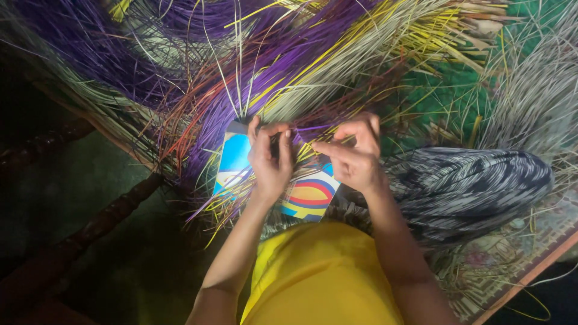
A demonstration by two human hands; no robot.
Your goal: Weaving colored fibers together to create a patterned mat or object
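Note:
My left hand (269,157) and my right hand (352,153) meet in the middle of the view, both pinching thin purple straw strands (308,128) stretched between them. The hands rest over a flat piece with blue, red and yellow curved bands (307,198), which lies under loose straws. Large bundles of purple straw (253,78), yellow and pale straw (373,42) fan out beyond the hands. My fingertips hide what the strands form between them.
My knee in black-and-white patterned cloth (475,186) lies to the right, my yellow top (319,277) below. A green patterned mat (457,96) lies under the straw. Dark wooden poles (90,229) run along the left, by dim floor.

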